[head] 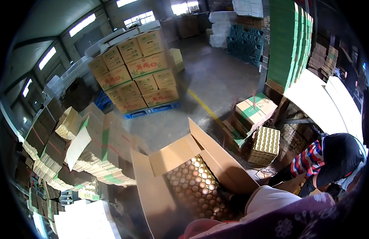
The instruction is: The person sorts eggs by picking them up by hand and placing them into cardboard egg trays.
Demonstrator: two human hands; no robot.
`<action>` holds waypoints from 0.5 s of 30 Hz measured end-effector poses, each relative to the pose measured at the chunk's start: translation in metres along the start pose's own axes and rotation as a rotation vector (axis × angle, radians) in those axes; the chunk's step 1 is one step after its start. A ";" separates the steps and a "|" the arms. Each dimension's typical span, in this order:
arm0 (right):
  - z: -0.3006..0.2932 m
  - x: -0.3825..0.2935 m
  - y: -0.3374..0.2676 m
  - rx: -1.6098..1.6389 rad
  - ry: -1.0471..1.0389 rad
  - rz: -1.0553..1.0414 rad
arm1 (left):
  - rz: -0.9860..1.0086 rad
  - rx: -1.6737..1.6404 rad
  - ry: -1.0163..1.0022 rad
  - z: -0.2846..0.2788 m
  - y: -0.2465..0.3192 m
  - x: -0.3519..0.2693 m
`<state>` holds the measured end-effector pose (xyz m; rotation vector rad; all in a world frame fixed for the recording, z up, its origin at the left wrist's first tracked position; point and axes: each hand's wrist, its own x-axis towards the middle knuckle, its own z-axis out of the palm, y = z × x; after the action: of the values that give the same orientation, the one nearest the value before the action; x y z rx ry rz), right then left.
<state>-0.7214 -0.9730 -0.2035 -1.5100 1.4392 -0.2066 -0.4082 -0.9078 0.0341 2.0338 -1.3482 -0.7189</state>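
An open cardboard carton [172, 149] stands before me with its flaps spread. Inside it, brown eggs [192, 182] sit in rows on a pulp egg tray [209, 170]; the near rows are in shadow. My right arm, in a pale sleeve, reaches in over the carton's right side. At its end my right hand [239, 201], which looks dark-gloved, is beside the right edge of the eggs. Its fingers are lost in shadow, so its grip cannot be made out. My left hand is out of view. Pink and purple floral clothing covers the bottom of the picture.
A co-worker [315, 161] bends at the right. Near them stand stacked egg trays [265, 140] and a green-taped carton [256, 109]. Flattened cartons [98, 149] are piled left, above white boxes [86, 219]. Printed cartons [136, 71] stand on a blue pallet [151, 110] ahead.
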 end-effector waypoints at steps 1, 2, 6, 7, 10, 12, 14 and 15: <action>0.001 0.002 -0.002 0.004 -0.005 0.003 | -0.005 -0.012 0.003 -0.002 -0.001 0.001; 0.001 0.004 -0.004 0.002 -0.008 0.006 | -0.011 -0.018 0.008 -0.003 -0.002 0.002; 0.001 0.012 -0.010 0.008 -0.013 0.020 | -0.030 -0.058 0.011 -0.006 -0.003 0.010; 0.000 0.014 -0.011 0.006 -0.012 0.024 | -0.035 -0.067 0.015 -0.009 -0.002 0.011; -0.002 0.014 -0.011 0.007 -0.011 0.038 | -0.054 -0.099 0.018 -0.008 -0.004 0.011; 0.001 0.017 -0.013 0.015 -0.013 0.045 | -0.061 -0.116 0.024 -0.010 -0.005 0.013; 0.002 0.020 -0.015 0.019 -0.017 0.038 | -0.068 -0.129 0.034 -0.013 -0.007 0.014; 0.001 0.020 -0.014 0.017 -0.020 0.039 | -0.071 -0.137 0.036 -0.012 -0.008 0.014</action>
<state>-0.7059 -0.9921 -0.2035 -1.4656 1.4468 -0.1792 -0.3901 -0.9161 0.0345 1.9849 -1.1785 -0.7801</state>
